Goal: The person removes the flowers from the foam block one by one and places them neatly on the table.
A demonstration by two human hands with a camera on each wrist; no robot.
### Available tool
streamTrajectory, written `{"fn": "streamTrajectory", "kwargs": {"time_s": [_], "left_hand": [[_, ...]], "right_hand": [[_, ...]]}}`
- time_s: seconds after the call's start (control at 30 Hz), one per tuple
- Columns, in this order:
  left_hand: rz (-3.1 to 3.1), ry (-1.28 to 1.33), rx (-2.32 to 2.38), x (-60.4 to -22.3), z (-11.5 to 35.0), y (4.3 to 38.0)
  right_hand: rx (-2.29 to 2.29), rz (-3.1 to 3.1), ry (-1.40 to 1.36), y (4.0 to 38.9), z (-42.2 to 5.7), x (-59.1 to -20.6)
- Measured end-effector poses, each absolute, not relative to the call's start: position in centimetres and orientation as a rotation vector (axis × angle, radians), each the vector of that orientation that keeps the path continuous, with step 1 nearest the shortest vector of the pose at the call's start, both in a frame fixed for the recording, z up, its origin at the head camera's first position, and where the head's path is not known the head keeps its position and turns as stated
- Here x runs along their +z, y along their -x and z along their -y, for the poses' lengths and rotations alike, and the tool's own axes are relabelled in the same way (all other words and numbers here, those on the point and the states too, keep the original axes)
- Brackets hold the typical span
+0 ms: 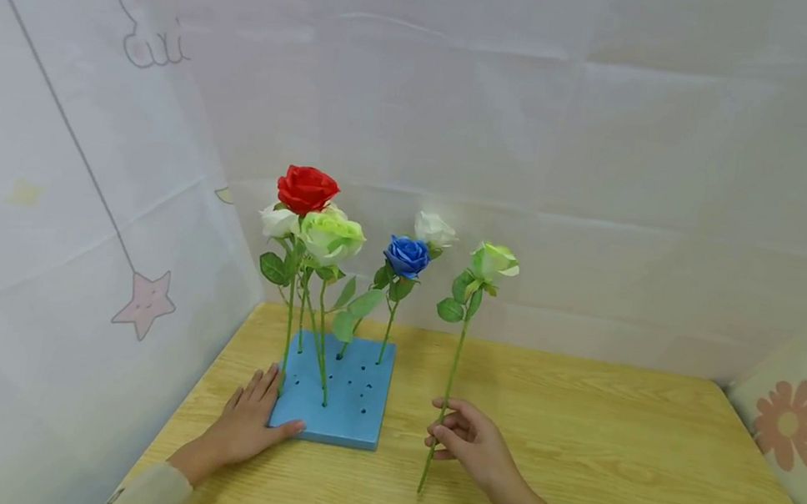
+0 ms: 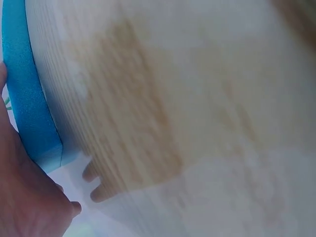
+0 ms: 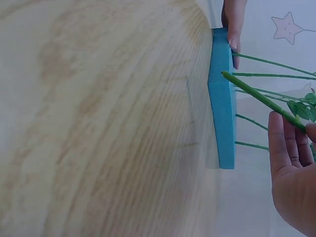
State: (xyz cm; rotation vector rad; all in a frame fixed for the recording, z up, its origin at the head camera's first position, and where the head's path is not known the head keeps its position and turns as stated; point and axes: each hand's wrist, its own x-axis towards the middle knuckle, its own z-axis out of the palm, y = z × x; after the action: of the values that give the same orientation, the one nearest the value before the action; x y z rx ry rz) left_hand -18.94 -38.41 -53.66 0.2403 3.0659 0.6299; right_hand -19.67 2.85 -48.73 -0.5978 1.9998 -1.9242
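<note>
My right hand (image 1: 481, 451) pinches the green stem of an artificial light-green rose (image 1: 495, 261) between thumb and fingers. The rose stands nearly upright to the right of a blue foam board (image 1: 344, 428). In the right wrist view the cut stem end (image 3: 242, 85) sticks out past the fingers, tilted toward the board. At the board's front left corner rests my left hand (image 1: 244, 427), fingers straight along the left side and thumb at the front edge. Stuck in the board are a red rose (image 1: 308, 190), another light-green rose (image 1: 331, 237), a blue rose (image 1: 407, 257) and several white roses (image 1: 435, 229).
Several small holes dot the board's right and front parts. The board lies on the left of a wooden table (image 1: 599, 444). Behind it hangs a pale cloth backdrop (image 1: 613, 143), with a printed cloth (image 1: 39, 199) at the left side.
</note>
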Motion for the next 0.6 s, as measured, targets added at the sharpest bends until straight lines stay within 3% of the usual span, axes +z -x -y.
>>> {"fn": "streamTrajectory", "kwargs": {"time_s": [0.6], "left_hand": [[-3.136,-0.136,0.472,-53.2,38.2,18.6]], "right_hand": [[-1.928,-1.838,0.393,17.8,-3.5,-49.2]]}}
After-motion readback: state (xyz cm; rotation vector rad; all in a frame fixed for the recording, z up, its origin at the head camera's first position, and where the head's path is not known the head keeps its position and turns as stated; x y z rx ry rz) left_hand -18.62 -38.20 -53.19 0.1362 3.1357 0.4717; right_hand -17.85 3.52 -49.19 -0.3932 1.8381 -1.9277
